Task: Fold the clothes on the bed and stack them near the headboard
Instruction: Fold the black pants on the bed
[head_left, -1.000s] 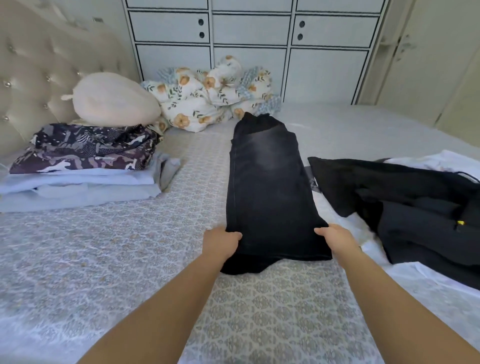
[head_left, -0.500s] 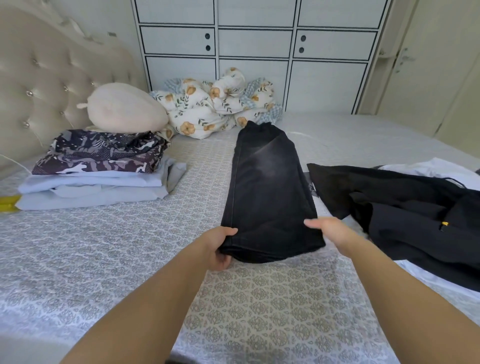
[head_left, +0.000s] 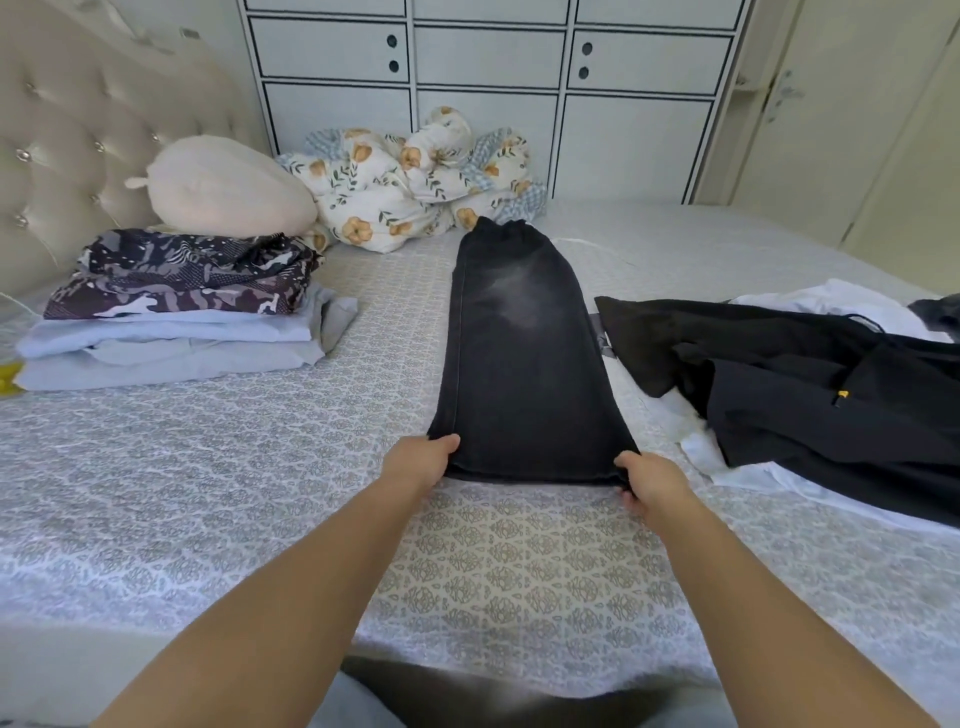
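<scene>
- The bed (head_left: 208, 467), under a grey patterned cover, carries everything here, with a tufted headboard (head_left: 78, 130) at its left end.
- Black jeans (head_left: 524, 353) lie lengthwise at the bed's middle, folded into a long strip.
- A loose black garment (head_left: 810, 384) sprawls on white cloth to their right.
- A stack of folded clothes (head_left: 176, 312) sits by the headboard, with a pale cushion (head_left: 228, 187) just behind.
- The left hand (head_left: 421, 462) grips the jeans' near left corner, fingers curled on the cloth.
- The right hand (head_left: 652, 480) pinches the near right corner.
</scene>
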